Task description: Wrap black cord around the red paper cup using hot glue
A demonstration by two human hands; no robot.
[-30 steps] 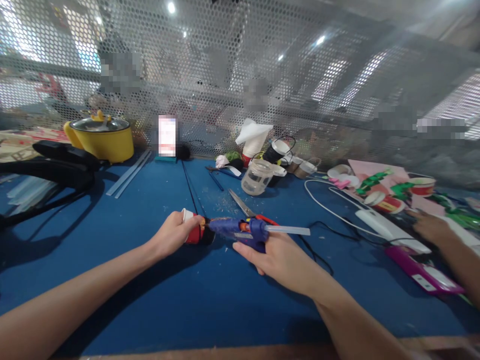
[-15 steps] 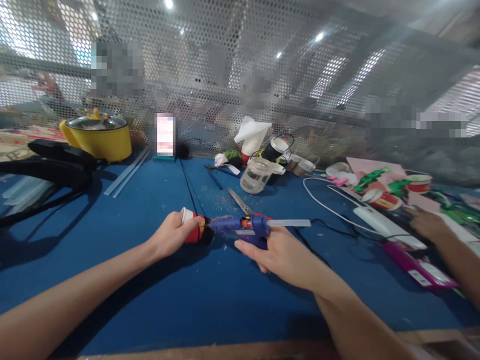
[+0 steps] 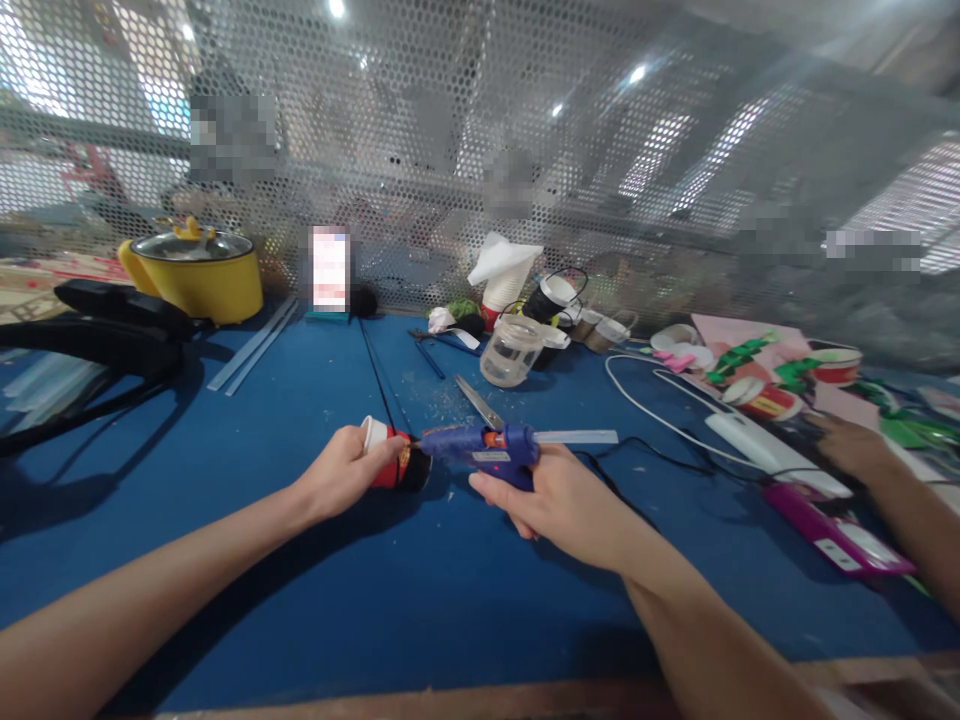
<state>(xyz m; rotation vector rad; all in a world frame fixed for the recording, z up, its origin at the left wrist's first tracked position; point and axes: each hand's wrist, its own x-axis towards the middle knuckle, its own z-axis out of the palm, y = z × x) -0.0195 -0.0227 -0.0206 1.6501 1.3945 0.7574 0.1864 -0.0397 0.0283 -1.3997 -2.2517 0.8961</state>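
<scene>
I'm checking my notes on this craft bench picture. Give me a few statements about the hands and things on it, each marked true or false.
1. The right hand holds a blue glue gun. True.
2. The left hand holds scissors. False: it holds a small red cup; the scissors lie on the blue table.
3. The glue gun's nozzle points at the cup. True.
4. The yellow pot stands at far right. False: far left.

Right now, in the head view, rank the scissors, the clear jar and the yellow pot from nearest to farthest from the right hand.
1. Scissors: just beyond the right hand.
2. Clear jar: farther back, mid-table.
3. Yellow pot: far left, by the mesh.
</scene>
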